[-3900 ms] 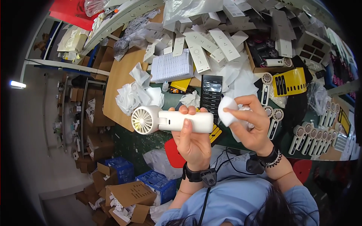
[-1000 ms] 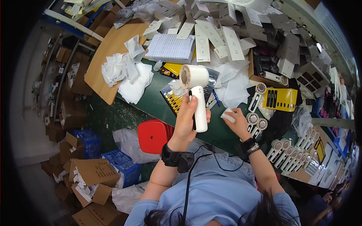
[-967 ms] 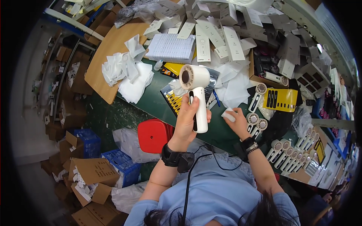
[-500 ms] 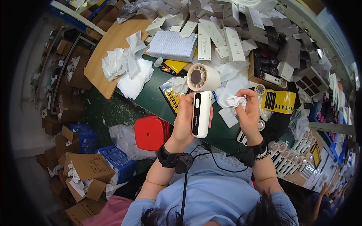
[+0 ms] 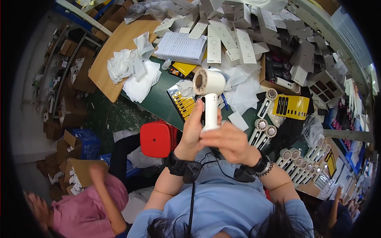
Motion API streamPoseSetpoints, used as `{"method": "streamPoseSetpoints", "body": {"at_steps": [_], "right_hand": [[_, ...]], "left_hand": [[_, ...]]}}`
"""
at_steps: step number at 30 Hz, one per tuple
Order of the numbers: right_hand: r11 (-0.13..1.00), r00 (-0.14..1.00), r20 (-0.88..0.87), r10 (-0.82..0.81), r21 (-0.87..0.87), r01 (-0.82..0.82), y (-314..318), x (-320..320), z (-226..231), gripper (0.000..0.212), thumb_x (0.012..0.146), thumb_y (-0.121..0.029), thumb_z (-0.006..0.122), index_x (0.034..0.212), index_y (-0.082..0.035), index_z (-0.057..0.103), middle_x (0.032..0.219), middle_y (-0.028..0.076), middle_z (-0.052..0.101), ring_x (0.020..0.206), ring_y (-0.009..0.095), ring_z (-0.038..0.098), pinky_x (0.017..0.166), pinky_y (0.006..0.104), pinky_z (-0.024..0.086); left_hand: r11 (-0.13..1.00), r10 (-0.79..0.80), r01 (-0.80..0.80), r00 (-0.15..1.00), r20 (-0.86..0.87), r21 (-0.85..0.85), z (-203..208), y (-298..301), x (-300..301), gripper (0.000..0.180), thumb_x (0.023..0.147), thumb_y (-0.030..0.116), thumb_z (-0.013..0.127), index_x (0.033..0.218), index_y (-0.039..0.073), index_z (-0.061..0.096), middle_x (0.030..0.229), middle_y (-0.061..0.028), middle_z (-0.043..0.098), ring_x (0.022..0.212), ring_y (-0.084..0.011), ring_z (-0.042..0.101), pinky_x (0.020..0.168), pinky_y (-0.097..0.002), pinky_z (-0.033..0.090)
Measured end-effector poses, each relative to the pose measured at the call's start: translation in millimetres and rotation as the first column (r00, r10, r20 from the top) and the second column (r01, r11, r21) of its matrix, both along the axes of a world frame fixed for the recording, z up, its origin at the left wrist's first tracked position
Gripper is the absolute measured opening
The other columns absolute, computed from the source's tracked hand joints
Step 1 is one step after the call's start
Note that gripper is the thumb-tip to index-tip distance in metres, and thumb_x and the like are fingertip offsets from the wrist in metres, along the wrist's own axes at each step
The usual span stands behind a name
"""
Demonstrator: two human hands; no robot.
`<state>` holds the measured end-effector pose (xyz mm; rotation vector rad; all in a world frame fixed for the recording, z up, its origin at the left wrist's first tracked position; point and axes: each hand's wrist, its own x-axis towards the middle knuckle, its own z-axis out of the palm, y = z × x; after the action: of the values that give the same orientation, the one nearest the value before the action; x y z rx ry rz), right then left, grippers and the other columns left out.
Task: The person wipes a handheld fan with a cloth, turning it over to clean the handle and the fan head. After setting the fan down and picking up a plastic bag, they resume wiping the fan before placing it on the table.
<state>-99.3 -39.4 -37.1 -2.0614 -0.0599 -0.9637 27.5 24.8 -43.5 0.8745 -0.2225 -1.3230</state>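
A white handheld fan [image 5: 211,84] stands nearly upright over the table's near edge, its round slotted head at the top. My left hand [image 5: 191,133] is closed around the handle, with the thumb along its left side. At the handle's lower end is my right hand [image 5: 229,142], blurred, fingers bent against the base. A bit of white cloth [image 5: 208,129] shows there under the fingers; most of it is hidden. To the right, several similar fans [image 5: 262,125] lie on the green table [image 5: 152,95]. A yellow sheet with black strips [image 5: 293,107] is beside them.
White boxes [image 5: 246,45] pile up at the back. Thin white sheets [image 5: 141,81] lie at the left, others behind the fan. A red stool [image 5: 154,139] stands left of my arm. A person in pink [image 5: 83,210] is at the lower left, near cartons.
My right hand has moved left with the white cloth, from beside the fan to its base. The fan has turned slightly, its head facing further left. A person in pink has come into view.
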Motion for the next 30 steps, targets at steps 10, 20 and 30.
{"method": "streamPoseSetpoints", "body": {"at_steps": [10,20,30], "right_hand": [[0.941,0.996,-0.092,-0.004,0.335,0.035,-11.7,-56.3,-18.8,0.037,0.068,0.011,0.045,0.098,0.001,0.064,0.096,0.012,0.065,0.077,0.024,0.057,0.067,0.0295,0.045],[0.847,0.983,0.162,-0.082,0.531,-0.017,-22.7,-35.7,25.5,0.031,0.074,-0.002,0.044,0.098,0.002,0.064,0.100,0.016,0.064,0.089,0.024,0.056,0.077,0.0316,0.039],[0.998,1.000,0.025,0.011,0.059,-0.013,11.4,-19.7,-0.2,0.034,0.069,0.001,0.046,0.093,-0.006,0.069,0.101,0.008,0.066,0.078,0.021,0.054,0.073,0.0301,0.039]], "left_hand": [[0.959,-0.146,-0.001,0.855,-0.498,-0.284,13.3,-5.8,-3.8,0.054,0.094,0.047,0.035,0.118,0.000,0.043,0.087,-0.0074,0.045,0.064,-0.0146,0.041,0.052,-0.0244,0.041],[0.987,-0.090,0.034,0.929,-0.360,-0.159,13.6,0.3,-19.4,0.061,0.090,0.052,0.036,0.123,0.002,0.044,0.110,-0.0114,0.055,0.099,-0.0235,0.056,0.083,-0.0336,0.049],[0.959,-0.087,-0.010,0.940,-0.329,-0.282,2.7,-3.8,-29.1,0.067,0.088,0.060,0.035,0.110,-0.001,0.050,0.111,-0.0138,0.054,0.107,-0.0237,0.051,0.094,-0.0399,0.043]]}}
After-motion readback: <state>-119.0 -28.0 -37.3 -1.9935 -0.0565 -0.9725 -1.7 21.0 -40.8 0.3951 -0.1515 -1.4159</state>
